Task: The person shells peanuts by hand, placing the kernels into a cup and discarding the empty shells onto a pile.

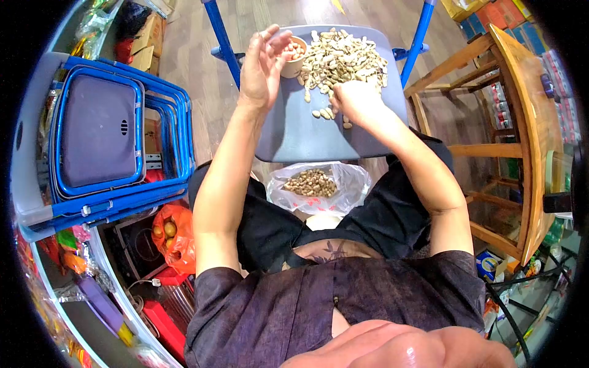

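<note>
My left hand [262, 70] is raised at the left side of a small cup [291, 66], its fingers apart and leaning toward the rim. Shelled pinkish peanuts [296, 49] fill the cup. A heap of unshelled peanuts [343, 55] covers the far part of a grey folding-chair seat [288, 132]. At the heap's near edge, my right hand [359, 101] has its fingers curled together, pointing down; what is between them is hidden. Several loose unshelled peanuts [322, 114] lie on the seat beside it.
Between my knees, a clear plastic bag [353, 181] holds a pile of shells [310, 183]. Folded blue-framed chairs [101, 129] stand at left, above an orange bag [175, 245] of round produce. A wooden stool [515, 141] stands at right, with boxes behind.
</note>
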`<state>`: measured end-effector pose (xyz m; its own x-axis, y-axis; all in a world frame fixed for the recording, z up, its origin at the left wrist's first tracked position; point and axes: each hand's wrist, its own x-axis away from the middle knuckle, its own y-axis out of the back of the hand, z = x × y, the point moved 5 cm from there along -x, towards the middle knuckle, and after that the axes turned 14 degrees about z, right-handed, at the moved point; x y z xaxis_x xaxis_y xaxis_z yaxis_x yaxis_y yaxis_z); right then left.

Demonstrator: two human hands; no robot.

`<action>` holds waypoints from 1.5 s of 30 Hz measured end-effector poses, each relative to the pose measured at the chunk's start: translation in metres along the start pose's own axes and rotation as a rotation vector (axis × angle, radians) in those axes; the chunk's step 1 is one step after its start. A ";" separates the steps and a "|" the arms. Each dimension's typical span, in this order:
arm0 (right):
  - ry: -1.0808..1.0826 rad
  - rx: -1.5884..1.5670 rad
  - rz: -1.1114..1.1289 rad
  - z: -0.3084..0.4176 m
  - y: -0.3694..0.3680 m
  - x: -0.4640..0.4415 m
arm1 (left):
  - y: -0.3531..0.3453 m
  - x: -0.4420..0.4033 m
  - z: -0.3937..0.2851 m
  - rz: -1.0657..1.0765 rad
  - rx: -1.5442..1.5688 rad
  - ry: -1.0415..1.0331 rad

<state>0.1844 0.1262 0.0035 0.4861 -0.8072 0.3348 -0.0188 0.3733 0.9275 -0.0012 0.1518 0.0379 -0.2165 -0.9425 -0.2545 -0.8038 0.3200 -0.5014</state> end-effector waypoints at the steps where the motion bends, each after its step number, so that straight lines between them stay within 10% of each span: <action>1: -0.008 0.030 0.017 0.002 -0.003 -0.004 | -0.002 0.004 -0.001 0.046 0.028 0.021; 19: -0.117 -0.043 -0.138 0.021 0.017 -0.005 | -0.008 0.066 0.026 0.021 -0.059 0.400; 25: 0.138 -0.831 -0.224 0.018 0.036 0.014 | -0.018 0.071 0.033 0.008 -0.053 0.485; 31: 0.311 -0.971 -0.295 0.021 0.029 0.010 | -0.031 0.063 0.037 0.072 0.298 0.431; 45: 0.171 -0.660 -0.316 0.032 0.052 0.021 | -0.031 0.060 0.040 0.001 0.258 0.384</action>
<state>0.1658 0.1139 0.0643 0.5109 -0.8595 -0.0115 0.6462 0.3752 0.6646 0.0323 0.0891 0.0053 -0.4460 -0.8939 0.0456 -0.6498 0.2884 -0.7033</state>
